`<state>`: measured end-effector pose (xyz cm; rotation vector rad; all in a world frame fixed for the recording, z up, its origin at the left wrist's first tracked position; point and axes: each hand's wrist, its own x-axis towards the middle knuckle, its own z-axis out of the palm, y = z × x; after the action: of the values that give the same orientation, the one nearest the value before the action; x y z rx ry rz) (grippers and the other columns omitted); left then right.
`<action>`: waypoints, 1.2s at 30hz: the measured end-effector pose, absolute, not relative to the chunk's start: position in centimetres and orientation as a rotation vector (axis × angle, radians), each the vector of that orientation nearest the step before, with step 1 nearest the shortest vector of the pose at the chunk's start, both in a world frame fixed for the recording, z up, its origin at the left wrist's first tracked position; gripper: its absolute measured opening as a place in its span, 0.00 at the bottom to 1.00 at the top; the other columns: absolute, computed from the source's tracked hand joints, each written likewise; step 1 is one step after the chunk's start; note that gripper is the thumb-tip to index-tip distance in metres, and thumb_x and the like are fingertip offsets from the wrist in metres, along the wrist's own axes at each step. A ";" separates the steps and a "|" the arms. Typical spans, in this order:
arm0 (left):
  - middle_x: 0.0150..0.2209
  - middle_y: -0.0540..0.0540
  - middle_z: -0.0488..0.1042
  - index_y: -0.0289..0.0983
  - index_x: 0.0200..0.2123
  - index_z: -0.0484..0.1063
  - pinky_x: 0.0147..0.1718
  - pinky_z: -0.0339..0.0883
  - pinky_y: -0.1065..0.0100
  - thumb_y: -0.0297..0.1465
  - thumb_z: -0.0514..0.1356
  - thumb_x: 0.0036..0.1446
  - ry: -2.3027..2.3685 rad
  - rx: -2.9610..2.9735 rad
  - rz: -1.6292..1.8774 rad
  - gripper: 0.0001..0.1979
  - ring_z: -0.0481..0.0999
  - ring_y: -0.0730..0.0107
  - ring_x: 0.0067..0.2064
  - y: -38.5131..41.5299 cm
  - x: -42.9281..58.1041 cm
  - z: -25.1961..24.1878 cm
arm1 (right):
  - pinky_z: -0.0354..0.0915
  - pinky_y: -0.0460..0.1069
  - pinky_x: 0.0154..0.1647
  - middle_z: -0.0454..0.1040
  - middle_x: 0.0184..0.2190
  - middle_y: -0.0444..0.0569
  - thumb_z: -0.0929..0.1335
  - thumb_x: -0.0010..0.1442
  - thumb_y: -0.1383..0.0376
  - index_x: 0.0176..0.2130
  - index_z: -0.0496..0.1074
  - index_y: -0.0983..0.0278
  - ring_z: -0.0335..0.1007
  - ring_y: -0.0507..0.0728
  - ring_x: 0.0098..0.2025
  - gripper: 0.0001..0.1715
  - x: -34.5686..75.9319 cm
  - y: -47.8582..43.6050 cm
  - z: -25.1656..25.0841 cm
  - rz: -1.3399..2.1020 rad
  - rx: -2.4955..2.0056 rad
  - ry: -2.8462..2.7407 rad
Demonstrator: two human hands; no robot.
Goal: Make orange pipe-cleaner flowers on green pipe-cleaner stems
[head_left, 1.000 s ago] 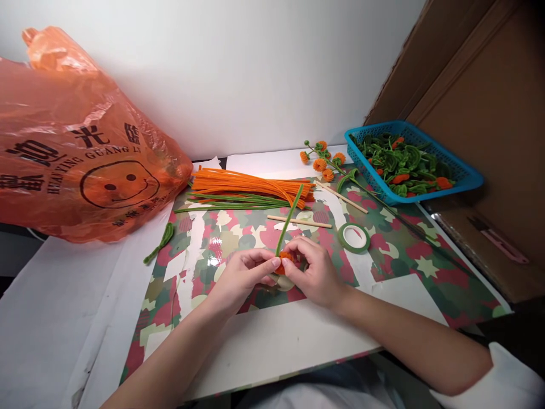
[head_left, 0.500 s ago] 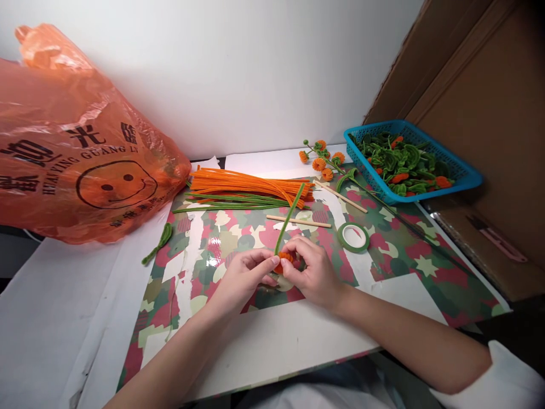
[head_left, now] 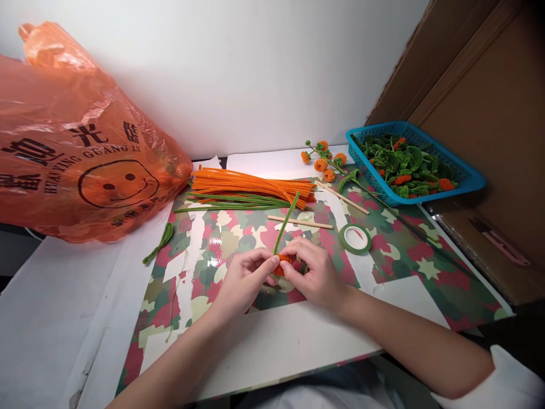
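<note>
Head view, biggest first: a crinkled orange plastic bag with a smiley face [head_left: 85, 142] fills the left side, and the frame cuts off its left edge. One glossy camouflage-patterned mat [head_left: 404, 267] lies across the white table [head_left: 51, 318]. At the far right sits one blue plastic mesh basket [head_left: 443, 193], holding green and orange fuzzy pieces too tangled for me to count.

I see one loose sheaf of long orange pipe cleaners [head_left: 251, 184] at the mat's far edge, too many to count, with a few long green pipe cleaners [head_left: 230, 201] just in front.

Both hands meet near the mat's middle. The left hand [head_left: 242, 278] and right hand [head_left: 315, 272] each pinch thumb and forefinger tight on the small orange coil of fuzzy wire [head_left: 281, 262], which their fingertips mostly hide. A single green fuzzy stem [head_left: 286, 221] rises from it toward the sheaf.

Around them are two thin wooden sticks [head_left: 300, 222], one roll of green tape [head_left: 355, 238] just right of the right hand, one sprig of small orange fuzzy blossoms [head_left: 323, 159], and one bent green fuzzy scrap [head_left: 160, 243] at the left.
</note>
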<state>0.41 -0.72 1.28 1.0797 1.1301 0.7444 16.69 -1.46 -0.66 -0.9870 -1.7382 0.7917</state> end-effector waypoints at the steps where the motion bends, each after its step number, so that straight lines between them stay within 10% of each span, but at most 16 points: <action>1: 0.27 0.51 0.72 0.34 0.28 0.75 0.26 0.68 0.78 0.37 0.63 0.54 1.125 1.074 0.738 0.11 0.71 0.79 0.25 -0.7 0.4 1.3 | 0.63 0.44 0.25 0.68 0.29 0.46 0.64 0.58 0.71 0.34 0.68 0.63 0.63 0.51 0.31 0.04 16.7 -1.5 -0.7 0.791 -0.985 -1.739; 36: 0.26 0.50 0.70 0.34 0.25 0.73 0.28 0.68 0.75 0.37 0.65 0.52 0.998 0.872 0.580 0.11 0.69 0.76 0.28 -0.2 -0.2 1.2 | 0.59 0.44 0.24 0.67 0.27 0.44 0.65 0.54 0.70 0.29 0.66 0.63 0.61 0.50 0.27 0.03 16.9 -1.4 0.0 0.916 -1.064 -1.679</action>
<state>-0.19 -0.21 1.20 0.8715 0.9981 0.5799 16.89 -1.43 -0.04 -1.0644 -1.6786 0.9161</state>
